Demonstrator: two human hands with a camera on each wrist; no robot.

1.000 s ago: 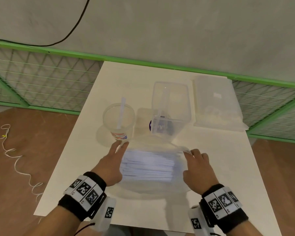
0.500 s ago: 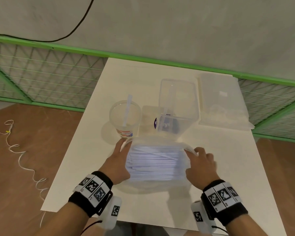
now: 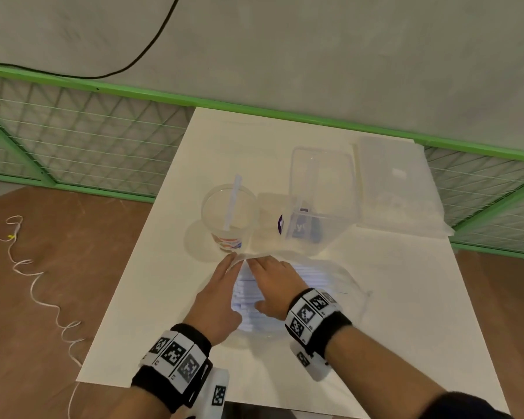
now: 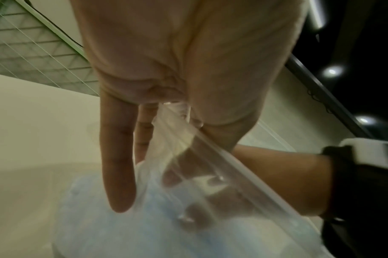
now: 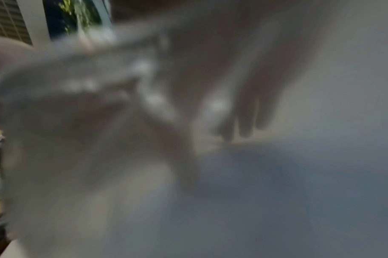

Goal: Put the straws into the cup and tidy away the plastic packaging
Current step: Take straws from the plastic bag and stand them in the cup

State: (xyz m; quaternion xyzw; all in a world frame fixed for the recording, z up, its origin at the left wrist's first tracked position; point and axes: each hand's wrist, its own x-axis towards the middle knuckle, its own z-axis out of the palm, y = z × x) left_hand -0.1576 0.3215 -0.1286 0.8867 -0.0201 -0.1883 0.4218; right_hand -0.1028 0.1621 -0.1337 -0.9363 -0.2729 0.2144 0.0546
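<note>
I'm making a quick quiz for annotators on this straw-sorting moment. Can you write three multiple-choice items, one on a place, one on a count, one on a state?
1. Where does the cup stand relative to the clear box?
A. To its left
B. To its right
C. Inside it

2. How many straws stand in the cup?
A. None
B. One
C. Five

3. What is the left hand doing?
A. Resting flat on the table
B. Lifting the cup
C. Pinching the edge of the plastic bag

Answers: 1 A, the head view shows them side by side. 2 B, a single straw leans inside. 3 C, the left wrist view shows film caught in the thumb's grip.
</note>
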